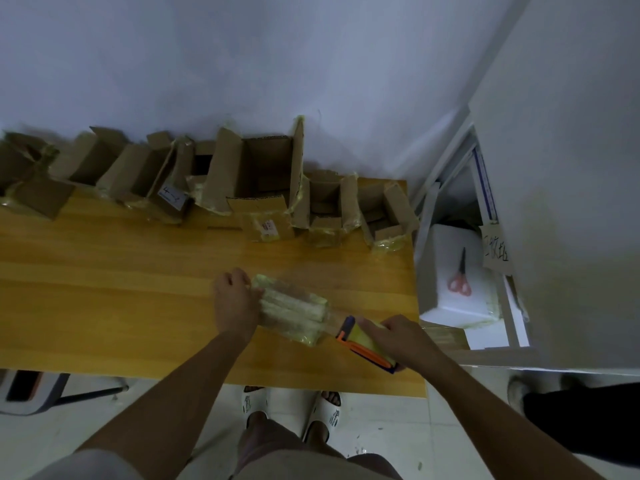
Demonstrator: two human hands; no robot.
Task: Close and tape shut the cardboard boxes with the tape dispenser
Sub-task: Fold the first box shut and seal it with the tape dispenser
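Wooden table (121, 271): left hand (235, 303) clasps taped box (294, 311); right hand (401, 337) grips tape dispenser (363, 344).

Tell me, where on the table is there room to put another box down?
The wooden table is bare left of the left hand, between the near edge and the row of open cardboard boxes. A narrower bare strip lies between that row and the taped box. The back is crowded with boxes; the near right holds the tape dispenser and right hand.
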